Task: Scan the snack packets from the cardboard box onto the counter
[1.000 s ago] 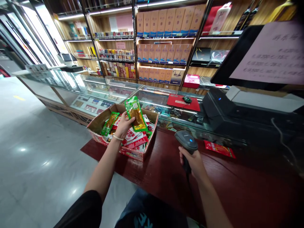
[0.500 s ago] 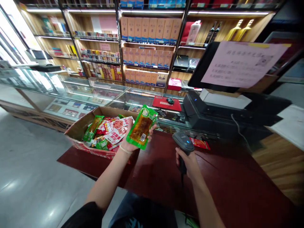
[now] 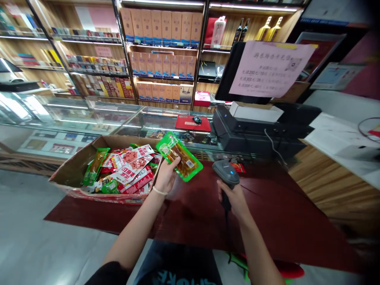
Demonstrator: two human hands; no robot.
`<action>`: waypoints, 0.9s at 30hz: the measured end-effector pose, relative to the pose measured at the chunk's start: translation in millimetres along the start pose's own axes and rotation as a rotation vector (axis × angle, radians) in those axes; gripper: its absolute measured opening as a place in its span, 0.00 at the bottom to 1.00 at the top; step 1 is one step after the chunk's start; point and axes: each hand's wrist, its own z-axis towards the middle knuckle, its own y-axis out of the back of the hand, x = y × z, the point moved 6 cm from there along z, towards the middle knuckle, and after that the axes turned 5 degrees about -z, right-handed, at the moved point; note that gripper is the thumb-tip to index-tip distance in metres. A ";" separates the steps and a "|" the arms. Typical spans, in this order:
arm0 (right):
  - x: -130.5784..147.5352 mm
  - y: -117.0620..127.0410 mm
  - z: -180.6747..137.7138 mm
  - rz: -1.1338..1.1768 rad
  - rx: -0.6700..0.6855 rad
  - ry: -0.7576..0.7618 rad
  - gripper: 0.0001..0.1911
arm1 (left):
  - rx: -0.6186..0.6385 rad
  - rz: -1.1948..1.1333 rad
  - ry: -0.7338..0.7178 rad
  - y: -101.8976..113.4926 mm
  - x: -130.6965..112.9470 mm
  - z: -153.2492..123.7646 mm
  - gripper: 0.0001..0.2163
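My left hand (image 3: 166,176) pinches a green-edged snack packet (image 3: 180,156), thumb on top, with a brown food piece and a white barcode label showing. It is held tilted above the dark red tabletop. In my right hand (image 3: 233,196) is a black handheld barcode scanner (image 3: 226,173), fingers wrapped round its handle and a small blue light lit on top. The scanner's head is near the packet but apart from it. Left of my left hand stands an open cardboard box (image 3: 69,168) filled with red, white and green snack packets (image 3: 129,166).
Behind the dark red table (image 3: 190,217) runs a glass display counter (image 3: 97,114). A monitor with a pink paper sheet (image 3: 267,71) stands over a black machine (image 3: 237,130) at right. A computer mouse (image 3: 196,119) rests on a red mat (image 3: 184,123). A red packet (image 3: 238,168) lies beyond the scanner.
The packet has turned in my left hand, its top now leaning left and its lower end pointing right towards the scanner. My thumb now lies across it. The view has shifted right.
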 end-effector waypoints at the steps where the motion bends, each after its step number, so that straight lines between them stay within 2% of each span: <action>1: -0.8 -0.1 -0.8 0.010 -0.012 -0.005 0.21 | -0.020 -0.011 -0.032 -0.1 1.8 1.4 0.16; 6: -6.7 0.8 -8.0 0.008 -0.094 -0.026 0.23 | -0.098 -0.091 -0.092 -1.2 14.6 5.0 0.16; 9: -7.1 -3.7 -13.3 -0.050 -0.013 -0.046 0.22 | -0.140 -0.160 -0.081 2.7 25.1 7.8 0.15; 15: -2.6 -11.1 -16.0 -0.135 0.155 0.011 0.21 | -0.186 -0.239 -0.045 7.2 41.4 12.7 0.14; 18: -8.9 -10.4 -12.8 -0.194 0.172 -0.007 0.21 | -0.203 -0.226 -0.039 6.5 45.1 12.6 0.16; 21: -15.1 -5.2 -10.3 -0.158 0.138 -0.048 0.21 | -0.195 -0.206 -0.041 8.1 52.9 15.8 0.16; 24: -19.5 8.8 -8.8 -0.112 0.060 -0.066 0.20 | -0.184 -0.099 -0.072 15.6 69.0 26.3 0.14; 27: -27.6 37.2 -7.9 -0.072 -0.059 -0.084 0.20 | -0.169 0.283 -0.204 23.1 85.4 41.0 0.10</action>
